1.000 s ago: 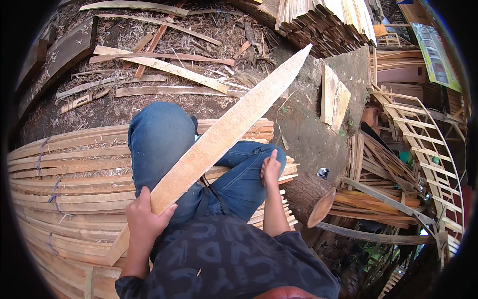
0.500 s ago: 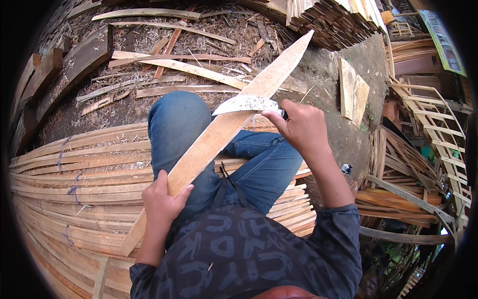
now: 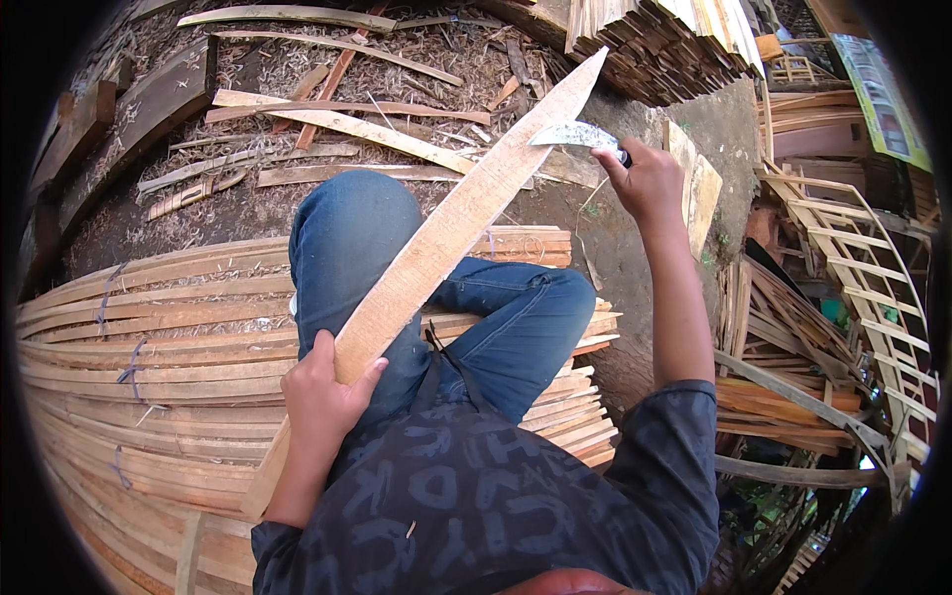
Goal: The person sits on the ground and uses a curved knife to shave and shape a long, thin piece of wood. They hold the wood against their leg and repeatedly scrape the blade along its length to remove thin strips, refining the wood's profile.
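A long wooden board (image 3: 451,238) slants from my lap up to the far right, tapering to a point at its far end. My left hand (image 3: 327,392) is closed around its near part, with the thumb on the top face. In my right hand (image 3: 645,178) is a large knife (image 3: 575,134) with a broad, curved, speckled pale blade; the dark handle is mostly hidden by the fingers. The blade lies across the board near the pointed end, its tip over the wood. The board passes over my bent leg (image 3: 357,233) in blue jeans.
Bundles of long wooden strips (image 3: 159,377), tied with purple cord, lie under and left of me. Loose slats (image 3: 357,134) rest on shavings ahead. A stack of boards (image 3: 664,50) stands far right, near split wood pieces (image 3: 699,188) and a ladder-like frame (image 3: 853,258).
My right hand has moved the knife farther out along the board, away from my body and to the right. My left hand keeps its grip; shavings or a thin strip now show beside the board.
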A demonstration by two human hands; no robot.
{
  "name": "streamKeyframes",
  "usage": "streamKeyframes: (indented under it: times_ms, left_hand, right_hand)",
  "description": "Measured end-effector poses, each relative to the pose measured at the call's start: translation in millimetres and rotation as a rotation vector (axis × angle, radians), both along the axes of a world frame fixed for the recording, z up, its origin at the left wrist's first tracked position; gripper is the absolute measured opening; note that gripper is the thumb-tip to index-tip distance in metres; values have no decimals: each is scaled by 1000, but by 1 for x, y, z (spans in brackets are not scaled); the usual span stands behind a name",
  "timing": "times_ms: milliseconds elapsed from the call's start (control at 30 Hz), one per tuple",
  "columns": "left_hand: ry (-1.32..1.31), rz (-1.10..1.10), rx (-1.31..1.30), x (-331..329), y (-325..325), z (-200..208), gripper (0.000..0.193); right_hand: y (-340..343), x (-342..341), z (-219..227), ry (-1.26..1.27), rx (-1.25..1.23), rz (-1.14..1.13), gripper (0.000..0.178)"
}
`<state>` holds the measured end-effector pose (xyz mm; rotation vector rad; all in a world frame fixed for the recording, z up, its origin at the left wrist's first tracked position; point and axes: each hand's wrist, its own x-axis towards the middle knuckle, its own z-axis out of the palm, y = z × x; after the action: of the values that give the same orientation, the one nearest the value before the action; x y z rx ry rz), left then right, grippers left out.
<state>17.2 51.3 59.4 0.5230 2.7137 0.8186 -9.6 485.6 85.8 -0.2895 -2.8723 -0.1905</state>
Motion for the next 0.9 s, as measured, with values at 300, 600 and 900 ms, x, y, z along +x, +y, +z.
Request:
streamKeyframes:
  times_ms: [300, 600, 900]
  left_hand:
    - [16, -4, -12, 4, 2, 1, 55]
    - [36, 30, -47, 4, 3, -2, 54]
    - [34, 41, -41, 1, 4, 0, 54]
  right_hand:
    - [-9, 16, 14, -34, -11, -130, 65]
    - [-8, -16, 35, -72, -118, -206, 69]
    - [90, 133, -37, 209, -627, -674, 69]
